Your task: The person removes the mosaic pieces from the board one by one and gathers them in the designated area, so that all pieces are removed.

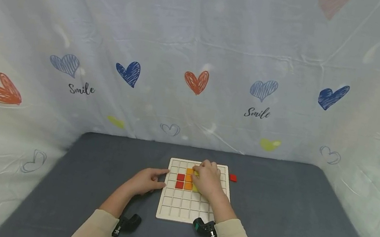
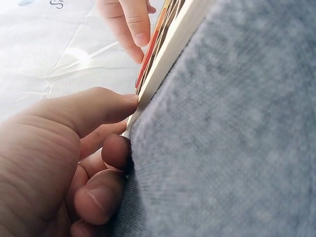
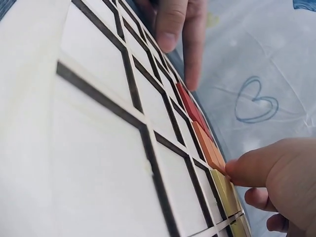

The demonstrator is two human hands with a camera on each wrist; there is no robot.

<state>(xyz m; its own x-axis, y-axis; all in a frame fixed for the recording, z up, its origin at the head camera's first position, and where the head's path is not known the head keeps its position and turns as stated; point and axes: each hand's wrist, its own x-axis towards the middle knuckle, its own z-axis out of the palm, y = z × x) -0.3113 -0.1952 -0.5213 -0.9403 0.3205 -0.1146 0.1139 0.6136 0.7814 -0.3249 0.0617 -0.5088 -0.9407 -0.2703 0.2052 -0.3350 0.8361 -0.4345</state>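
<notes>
A pale wooden grid board (image 1: 171, 202) lies on the table, with red tiles (image 1: 179, 185), orange tiles (image 1: 188, 185) and yellow tiles (image 3: 223, 190) set in its cells. My left hand (image 1: 144, 180) touches the board's left edge, thumb and index finger spread along it; its other fingers are curled beneath. Over the board's upper middle, my right hand (image 1: 208, 180) has thumb and index finger around a small yellow tile (image 1: 196, 173). In the right wrist view the right thumb meets the tiles where orange borders yellow. The right hand covers part of the grid.
A loose red tile (image 1: 233, 178) lies just right of the board's upper right corner. The dark grey table (image 1: 289, 221) reaches back to a white curtain (image 1: 231, 71) printed with hearts. Black cameras (image 1: 205, 227) are strapped at both wrists.
</notes>
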